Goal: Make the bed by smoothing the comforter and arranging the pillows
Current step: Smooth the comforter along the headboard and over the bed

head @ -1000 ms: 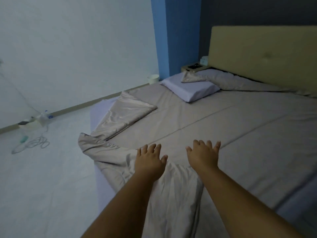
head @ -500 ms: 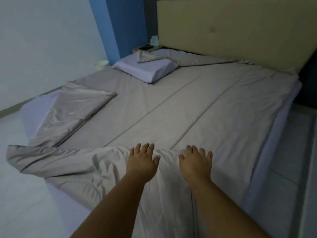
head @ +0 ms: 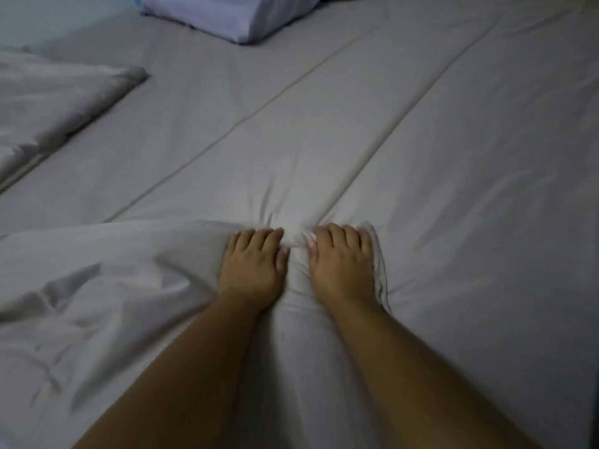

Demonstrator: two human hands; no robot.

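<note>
Comforter (head: 324, 140) covers the whole frame, near edge folded back and bunched from 6 to 9 o'clock. Pillow (head: 227, 14) at 12 o'clock. Left hand (head: 252, 264) and right hand (head: 340, 264), touching-close at centre, clutch that folded edge, fingers curled (fabric puckers between them). Risk: uneven pull skews the seams, leaves creases.

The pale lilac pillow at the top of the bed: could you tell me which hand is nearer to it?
Left. The left hand lies almost straight below the pale lilac pillow; the right hand lies further right.
</note>
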